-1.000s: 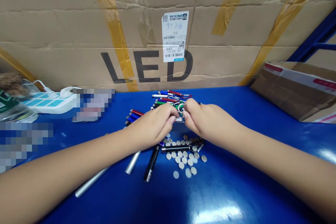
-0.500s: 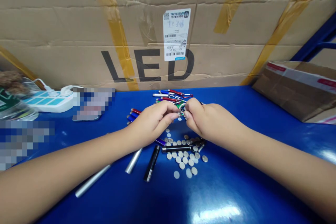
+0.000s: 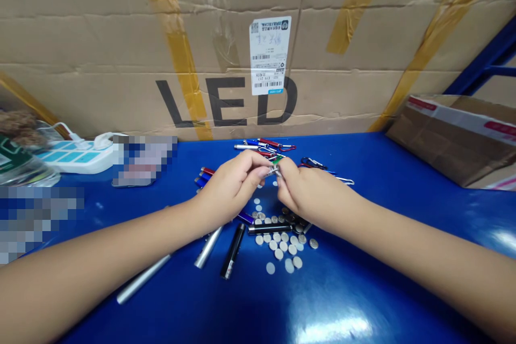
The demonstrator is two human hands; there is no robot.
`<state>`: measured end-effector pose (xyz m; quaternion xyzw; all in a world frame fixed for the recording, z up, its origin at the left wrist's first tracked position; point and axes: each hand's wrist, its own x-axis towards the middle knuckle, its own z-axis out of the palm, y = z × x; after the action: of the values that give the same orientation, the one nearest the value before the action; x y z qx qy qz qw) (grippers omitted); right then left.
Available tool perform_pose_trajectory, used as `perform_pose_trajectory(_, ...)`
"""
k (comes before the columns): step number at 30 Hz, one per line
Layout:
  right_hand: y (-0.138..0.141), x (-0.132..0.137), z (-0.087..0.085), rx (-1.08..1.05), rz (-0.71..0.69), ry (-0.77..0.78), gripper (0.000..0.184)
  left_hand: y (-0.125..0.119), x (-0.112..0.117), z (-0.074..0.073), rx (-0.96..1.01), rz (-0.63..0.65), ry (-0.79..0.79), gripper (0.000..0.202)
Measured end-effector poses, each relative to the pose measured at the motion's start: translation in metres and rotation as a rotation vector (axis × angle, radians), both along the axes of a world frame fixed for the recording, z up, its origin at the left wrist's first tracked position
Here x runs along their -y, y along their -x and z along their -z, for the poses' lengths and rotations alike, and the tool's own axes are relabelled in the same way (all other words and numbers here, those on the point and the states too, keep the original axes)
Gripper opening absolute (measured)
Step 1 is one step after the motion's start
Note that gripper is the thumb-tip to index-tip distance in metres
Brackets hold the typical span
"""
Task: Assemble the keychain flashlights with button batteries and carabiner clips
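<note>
My left hand (image 3: 231, 183) and my right hand (image 3: 308, 185) meet above the blue table, both with closed fingertips. Between them they pinch a small silver metal ring (image 3: 274, 170), mostly covered by the fingers. Below lie many button cells (image 3: 279, 253), loose around a black flashlight tube (image 3: 271, 229). A second black tube (image 3: 233, 251) and a silver tube (image 3: 208, 247) rest nearer to me, left of the cells. Behind the hands is a pile of small coloured penlights (image 3: 270, 143) with carabiner clips; part of it is hidden.
A large cardboard box (image 3: 338, 102) marked LED stands along the table's back. On the right is a smaller carton (image 3: 451, 140). A white power strip (image 3: 80, 156) and a blurred-out phone-like object (image 3: 135, 181) lie at the left. A long silver tube (image 3: 143, 279) is beside my left forearm.
My right hand has shifted slightly left and closer to the left hand, and the ring has tilted, showing less of its loop. Carabiner clips behind the right hand have come into view.
</note>
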<state>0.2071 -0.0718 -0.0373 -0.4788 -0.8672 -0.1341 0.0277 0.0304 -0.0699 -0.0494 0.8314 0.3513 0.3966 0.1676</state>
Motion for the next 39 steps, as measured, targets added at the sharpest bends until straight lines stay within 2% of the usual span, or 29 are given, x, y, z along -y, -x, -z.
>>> perform_pose_trajectory(4,-0.012,-0.005,-0.004,0.097,-0.05,-0.071,0.026,0.0,-0.001,-0.004,-0.059,-0.066,-0.006,0.016)
perform_pose_trajectory(6,-0.02,-0.009,-0.006,0.094,-0.077,-0.092,0.024,0.003,-0.006,-0.007,-0.149,-0.072,0.004,0.019)
perform_pose_trajectory(11,-0.034,-0.021,-0.001,0.153,-0.269,-0.142,0.015,0.014,-0.022,-0.015,-0.452,0.073,0.002,0.017)
perform_pose_trajectory(14,-0.034,-0.026,0.005,0.161,-0.29,-0.174,0.018,0.018,-0.03,-0.012,-0.533,0.067,-0.041,0.018)
perform_pose_trajectory(20,-0.033,-0.033,0.011,0.153,-0.234,-0.242,0.027,0.021,-0.039,0.0,-0.503,-0.011,-0.098,0.019)
perform_pose_trajectory(27,-0.025,-0.058,-0.002,0.129,-0.149,-0.258,0.039,0.025,-0.062,-0.003,-0.426,-0.079,-0.197,0.021)
perform_pose_trajectory(31,-0.023,-0.07,-0.001,0.07,-0.161,-0.191,0.041,0.033,-0.071,-0.002,-0.407,-0.047,-0.176,0.03)
perform_pose_trajectory(34,-0.03,-0.065,0.005,-0.017,-0.19,-0.127,0.04,0.042,-0.066,-0.012,-0.439,-0.073,-0.087,0.029)
perform_pose_trajectory(39,-0.042,-0.048,0.001,-0.15,-0.237,-0.05,0.036,0.061,-0.054,-0.037,-0.736,-0.042,0.122,0.022)
